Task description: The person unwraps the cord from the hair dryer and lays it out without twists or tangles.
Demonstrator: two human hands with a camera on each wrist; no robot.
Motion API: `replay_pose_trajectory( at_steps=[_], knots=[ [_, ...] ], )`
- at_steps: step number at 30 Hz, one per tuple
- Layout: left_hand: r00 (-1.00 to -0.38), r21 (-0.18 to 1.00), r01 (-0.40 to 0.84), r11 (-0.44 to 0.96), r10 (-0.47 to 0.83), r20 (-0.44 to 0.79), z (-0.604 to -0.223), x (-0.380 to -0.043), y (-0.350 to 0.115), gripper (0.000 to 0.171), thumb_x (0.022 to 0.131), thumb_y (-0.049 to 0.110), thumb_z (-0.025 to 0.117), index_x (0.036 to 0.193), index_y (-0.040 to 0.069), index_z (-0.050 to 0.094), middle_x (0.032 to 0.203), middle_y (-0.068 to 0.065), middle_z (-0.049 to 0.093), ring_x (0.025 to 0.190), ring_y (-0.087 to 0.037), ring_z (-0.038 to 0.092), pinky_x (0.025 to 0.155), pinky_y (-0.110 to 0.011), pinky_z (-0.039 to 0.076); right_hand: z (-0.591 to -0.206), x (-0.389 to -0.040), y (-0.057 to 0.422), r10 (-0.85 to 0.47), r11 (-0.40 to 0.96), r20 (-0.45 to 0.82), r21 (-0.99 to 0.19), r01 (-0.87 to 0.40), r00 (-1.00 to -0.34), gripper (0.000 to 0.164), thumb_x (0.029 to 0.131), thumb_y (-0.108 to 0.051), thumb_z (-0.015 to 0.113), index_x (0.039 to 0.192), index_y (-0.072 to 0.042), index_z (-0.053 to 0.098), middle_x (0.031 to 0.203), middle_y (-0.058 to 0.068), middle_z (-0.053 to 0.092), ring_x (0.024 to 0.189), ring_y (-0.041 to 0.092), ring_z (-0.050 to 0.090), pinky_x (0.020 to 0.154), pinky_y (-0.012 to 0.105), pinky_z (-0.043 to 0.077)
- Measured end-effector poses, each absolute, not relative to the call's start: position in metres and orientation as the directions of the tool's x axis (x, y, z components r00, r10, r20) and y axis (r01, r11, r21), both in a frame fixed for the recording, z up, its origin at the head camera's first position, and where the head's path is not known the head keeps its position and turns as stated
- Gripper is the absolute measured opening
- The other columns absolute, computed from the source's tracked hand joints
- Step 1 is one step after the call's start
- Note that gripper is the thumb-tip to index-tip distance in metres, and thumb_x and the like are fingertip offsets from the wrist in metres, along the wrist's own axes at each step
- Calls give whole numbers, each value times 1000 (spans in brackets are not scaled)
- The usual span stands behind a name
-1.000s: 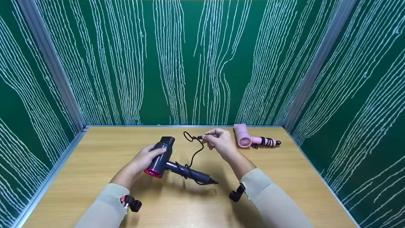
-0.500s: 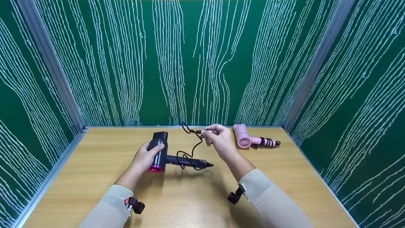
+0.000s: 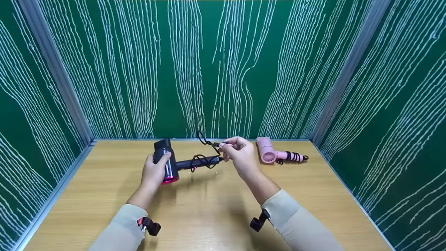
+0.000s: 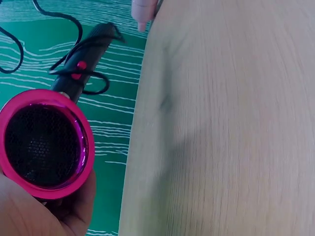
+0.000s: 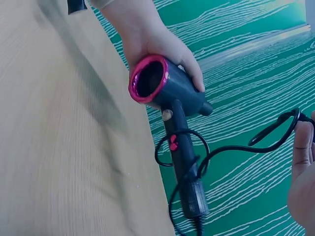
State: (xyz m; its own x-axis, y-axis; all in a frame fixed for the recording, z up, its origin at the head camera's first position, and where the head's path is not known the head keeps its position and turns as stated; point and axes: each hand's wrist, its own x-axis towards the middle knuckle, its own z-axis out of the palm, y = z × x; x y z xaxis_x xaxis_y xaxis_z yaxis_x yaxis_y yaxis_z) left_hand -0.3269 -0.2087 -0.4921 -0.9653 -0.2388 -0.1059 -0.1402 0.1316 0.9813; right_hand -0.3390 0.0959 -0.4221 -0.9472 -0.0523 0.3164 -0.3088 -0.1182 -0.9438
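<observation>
A dark grey hair dryer [image 3: 166, 162] with a pink-rimmed air intake [image 4: 43, 145] is held above the table by my left hand [image 3: 153, 172], which grips its barrel with the thumb across the near side. Its handle [image 5: 184, 167] points right, and a black cord [image 5: 236, 147] is looped loosely around it. Between thumb and fingers my right hand [image 3: 240, 153] pinches the plug end of that cord, just beyond the handle's tip. Fingers partly hide the plug. In the right wrist view, pink buttons [image 5: 173, 142] show on the handle.
A pink hair dryer [image 3: 267, 150] lies at the back right of the wooden table [image 3: 216, 216], its black cord [image 3: 294, 156] wound around the handle. Green walls [image 3: 181, 69] with white wavy lines enclose the back and sides.
My left hand has brought the dark hair dryer up and left, its handle swinging up toward my right hand. The right hand has risen slightly, still pinching the cord's plug end.
</observation>
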Motion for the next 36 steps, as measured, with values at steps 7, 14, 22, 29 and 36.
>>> replay_pose_trajectory(
  at_steps=[7,14,22,29,36],
  knots=[
    [-951,988,-140,68,-287,-115,-493,-329,-213,96,111,68,57,179,11,20,171,-24,47,150,-39,55,132,-57,47,-426,-335,94,17,-169,326,-931,-324,-945,7,100,1,77,100,-6,76,81,2,79,64,11,64,60,23,58],
    [-937,987,-161,12,-317,-149,-490,-328,-213,100,110,73,54,182,17,12,180,-19,39,158,-37,48,137,-55,41,-430,-336,99,70,-183,309,-931,-317,-949,8,101,3,76,100,-5,75,80,8,79,63,12,63,60,23,59],
    [-930,989,-147,-37,-336,-150,-484,-329,-214,99,110,73,53,182,20,11,182,-16,37,161,-36,46,138,-53,40,-439,-340,106,90,-168,272,-944,-284,-958,8,100,3,75,96,-4,73,77,6,77,60,12,62,56,23,57],
    [-927,993,-108,-43,-355,-116,-483,-331,-214,93,112,70,52,180,17,16,176,-18,43,156,-35,50,137,-52,42,-450,-345,112,106,-176,243,-950,-259,-964,13,99,5,75,91,-4,71,74,9,76,57,10,61,53,22,55],
    [-937,993,-86,-74,-332,-106,-479,-329,-213,92,113,70,51,179,17,17,175,-18,44,154,-34,51,136,-51,44,-461,-350,114,102,-168,221,-957,-236,-970,17,99,6,73,88,-5,71,70,4,74,55,11,59,52,21,54]
  ],
)
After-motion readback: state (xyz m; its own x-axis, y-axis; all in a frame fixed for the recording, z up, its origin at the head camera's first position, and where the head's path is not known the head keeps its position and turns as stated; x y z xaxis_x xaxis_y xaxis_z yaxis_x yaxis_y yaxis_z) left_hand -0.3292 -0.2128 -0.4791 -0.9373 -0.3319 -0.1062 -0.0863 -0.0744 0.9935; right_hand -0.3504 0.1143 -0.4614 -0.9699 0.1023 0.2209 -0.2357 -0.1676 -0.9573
